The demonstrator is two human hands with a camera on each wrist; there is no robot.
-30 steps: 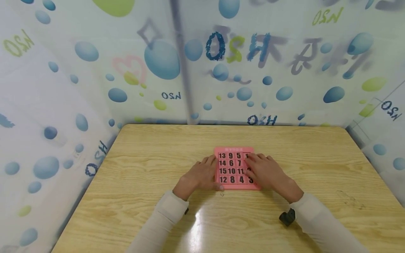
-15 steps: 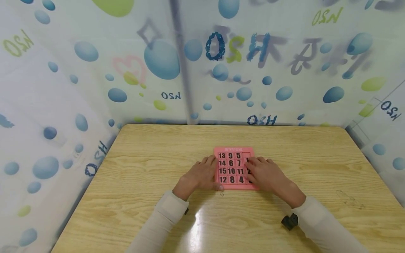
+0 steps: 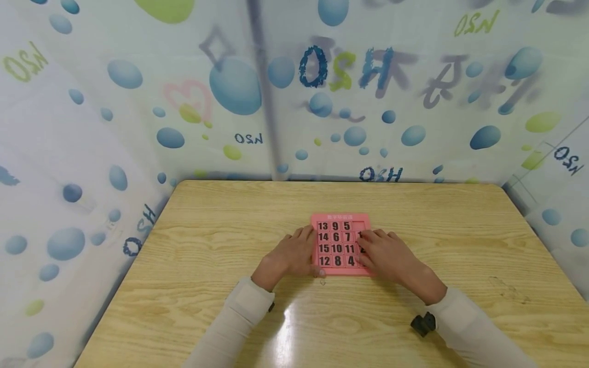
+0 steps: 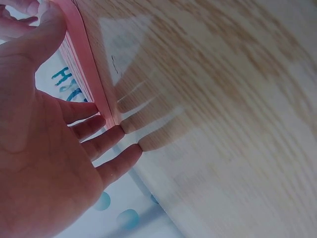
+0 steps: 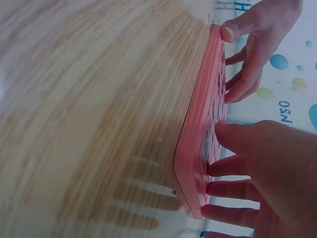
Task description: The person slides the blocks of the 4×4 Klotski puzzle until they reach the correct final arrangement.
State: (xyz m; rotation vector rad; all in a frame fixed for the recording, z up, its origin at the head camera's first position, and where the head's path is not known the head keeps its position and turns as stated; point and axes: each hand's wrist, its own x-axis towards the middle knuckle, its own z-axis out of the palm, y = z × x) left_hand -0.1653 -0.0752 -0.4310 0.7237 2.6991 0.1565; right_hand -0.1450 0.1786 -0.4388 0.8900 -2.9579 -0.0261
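A pink number slide puzzle (image 3: 338, 272) lies flat on the table, with black-numbered tiles in a square grid. Its top right slot is bare, and the tiles below are partly hidden by my right hand (image 3: 388, 254). That hand reaches in from the right, thumb and fingertips on the right column of tiles; its fingers are fairly straight in the right wrist view. My left hand (image 3: 293, 254) rests along the puzzle's left side, thumb at the near left corner. In the left wrist view its extended fingers (image 4: 116, 166) meet the table beside the pink frame (image 4: 91, 69).
The wooden table (image 3: 221, 214) reaches back to a wall covering (image 3: 303, 128) with blue and green bubble prints. A dark device (image 3: 423, 324) is strapped at the right wrist. Light glares off the table (image 3: 285, 337) near its front.
My right hand has shifted slightly down and right. The 1 tile has slid from the top right slot toward the near side, leaving that slot bare. My left hand stays put.
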